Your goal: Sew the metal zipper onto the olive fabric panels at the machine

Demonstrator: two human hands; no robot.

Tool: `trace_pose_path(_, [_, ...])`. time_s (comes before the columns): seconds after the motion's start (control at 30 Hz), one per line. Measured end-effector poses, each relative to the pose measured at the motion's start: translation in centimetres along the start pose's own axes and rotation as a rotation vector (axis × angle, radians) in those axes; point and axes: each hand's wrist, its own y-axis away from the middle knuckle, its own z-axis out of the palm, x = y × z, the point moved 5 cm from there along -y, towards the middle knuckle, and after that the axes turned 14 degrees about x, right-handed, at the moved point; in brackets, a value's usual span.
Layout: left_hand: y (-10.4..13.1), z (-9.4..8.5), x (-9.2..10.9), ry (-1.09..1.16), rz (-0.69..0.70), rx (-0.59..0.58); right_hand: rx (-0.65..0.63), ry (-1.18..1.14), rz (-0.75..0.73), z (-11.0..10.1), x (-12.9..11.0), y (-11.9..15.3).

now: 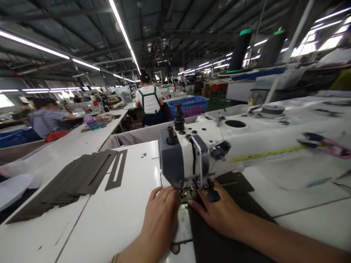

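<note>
A white and dark grey sewing machine head point(178, 157) stands over the work table. My left hand point(161, 215) lies just left of its needle area, fingers bent and close together; what its fingertips hold, if anything, is hidden. Beneath my right hand point(222, 212) is a dark grey-brown fabric piece point(211, 241), which runs from the needle area toward me. That hand is palm down on the fabric, thumb apart from the fingers, with some fingertips behind the machine's parts. On the left lies a fanned stack of dark fabric panels point(79, 175), beside one panel with a long slot point(116, 170).
Pink-handled snips point(326, 144) and a yellow measuring tape point(268, 152) are on the machine arm. Dark thread cones point(240, 51) stand at the back right. A co-worker point(150, 98) faces away near a blue basket point(189, 106); another person point(48, 117) sits at far left.
</note>
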Motion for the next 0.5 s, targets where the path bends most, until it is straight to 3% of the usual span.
trace_pose_path(0.13, [1.2, -0.5, 1.3, -0.147, -0.068, -0.157, -0.037, 0.093, -0.002, -1.4, 0.4, 1.8])
trace_pose_path(0.27, [3.1, -1.1, 4.6, -0.021, -0.139, -0.328, -0.046, 0.193, -0.010, -4.3, -1.4, 5.1])
trace_pose_path(0.4, [3.3, -2.1, 6.7, 0.202, -0.327, -0.262, -0.053, 0.190, 0.036, -6.4, -4.2, 6.9])
trace_pose_path(0.5, [3.9, -2.5, 6.8, 0.362, -0.627, -0.208, -0.035, 0.137, 0.022, -7.0, -6.4, 7.7])
